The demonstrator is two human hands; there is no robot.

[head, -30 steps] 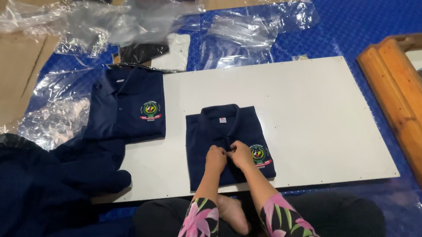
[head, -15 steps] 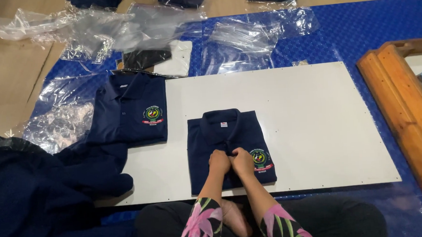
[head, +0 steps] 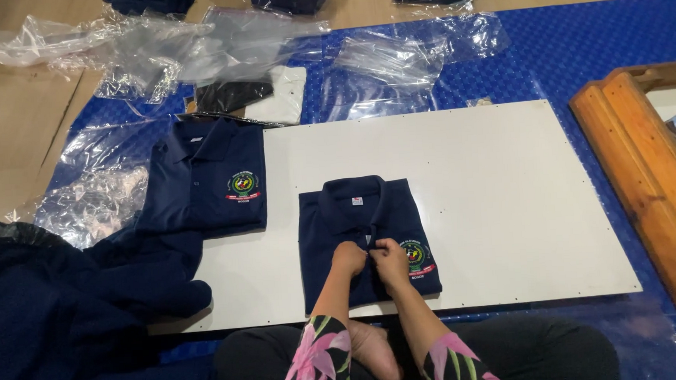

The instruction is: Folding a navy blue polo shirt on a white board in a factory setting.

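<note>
Head view: left hand [head: 349, 257] and right hand [head: 392, 258] are still pinching the folded navy polo shirt's [head: 365, 239] placket, unmoved, white board [head: 492, 197] lying beneath on blue matting [head: 577, 54].

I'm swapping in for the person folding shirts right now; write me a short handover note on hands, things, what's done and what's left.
Left hand and right hand: both pinch the placket of the folded navy polo shirt, at the buttons.
That shirt lies on the white board, collar away from you.
Done: a second folded polo lies at the board's left edge.
Left: a heap of navy garments at your left; clear plastic bags lie beyond the board.
</note>
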